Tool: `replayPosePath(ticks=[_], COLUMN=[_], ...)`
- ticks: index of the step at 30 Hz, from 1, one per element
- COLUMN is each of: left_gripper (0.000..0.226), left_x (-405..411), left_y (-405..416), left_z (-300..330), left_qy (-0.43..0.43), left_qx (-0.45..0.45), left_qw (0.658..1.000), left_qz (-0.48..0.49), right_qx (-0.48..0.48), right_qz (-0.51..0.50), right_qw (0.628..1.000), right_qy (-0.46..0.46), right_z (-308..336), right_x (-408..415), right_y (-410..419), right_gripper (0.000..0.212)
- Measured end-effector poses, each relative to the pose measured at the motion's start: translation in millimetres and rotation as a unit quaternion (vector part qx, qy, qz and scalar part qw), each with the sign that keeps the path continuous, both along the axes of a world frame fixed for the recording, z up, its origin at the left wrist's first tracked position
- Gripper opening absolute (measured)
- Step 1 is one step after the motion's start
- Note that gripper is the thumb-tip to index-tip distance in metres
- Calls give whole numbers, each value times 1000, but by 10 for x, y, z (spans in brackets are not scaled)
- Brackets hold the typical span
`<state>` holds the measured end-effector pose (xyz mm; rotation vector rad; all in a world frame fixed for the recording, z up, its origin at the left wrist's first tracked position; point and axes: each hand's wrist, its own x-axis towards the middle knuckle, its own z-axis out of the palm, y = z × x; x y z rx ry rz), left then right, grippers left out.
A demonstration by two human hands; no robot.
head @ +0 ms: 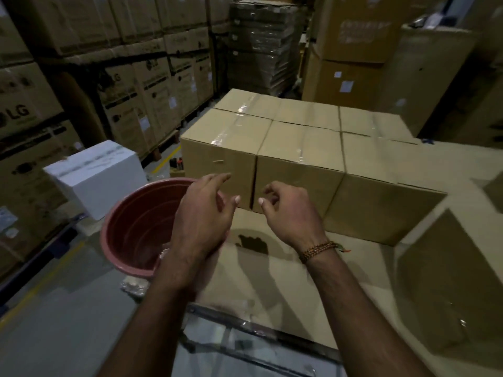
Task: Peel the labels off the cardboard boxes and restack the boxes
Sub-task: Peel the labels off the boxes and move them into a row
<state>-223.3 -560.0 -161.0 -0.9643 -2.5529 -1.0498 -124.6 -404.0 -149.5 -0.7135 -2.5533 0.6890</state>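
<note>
Head view: I had my left hand (202,210) and right hand (287,213) hovering empty, fingers loosely curled, over the flat cardboard top (272,281), likely reaching for the near box row (261,170). Red tub (136,224) sat beside, probably for peeled labels. Beyond, I saw white box (95,175), then warehouse stacks (152,85).

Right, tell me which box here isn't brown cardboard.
The white box at the left, behind the pink plastic tub. Every other box, including the taped brown cartons, is brown.

boxes in upper layer (299,137): 6 | red tub (136,227): 1 | white box (95,175): 1
</note>
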Motion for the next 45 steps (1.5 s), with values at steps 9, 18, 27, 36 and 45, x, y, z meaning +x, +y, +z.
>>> replayPosePath(ticks=[9,18,27,36,45], left_gripper=[53,54,51,53,60], left_x=[1109,2639,3315,3221,3353], left_y=[1103,1952,2199,2542,3132], left_z=[-46,-233,-281,-239,-327], left_qy=[9,-18,-26,-18,-47], left_qx=[0,2,-34,-65,-131], left_qw=[998,995,996,990,970], left_qz=[-68,-99,-81,-125,-202], right_qx=[78,162,93,108,61], right_qz=[-108,-250,-236,-223,-262], right_qw=[991,949,954,949,958], right_qy=[-17,-101,-160,-197,-96], right_z=[-11,-236,-414,-338,34], right_x=[1456,3052,3462,3511,4062], right_y=[1010,1836,2224,2366,2893], right_gripper=[23,60,73,74,76])
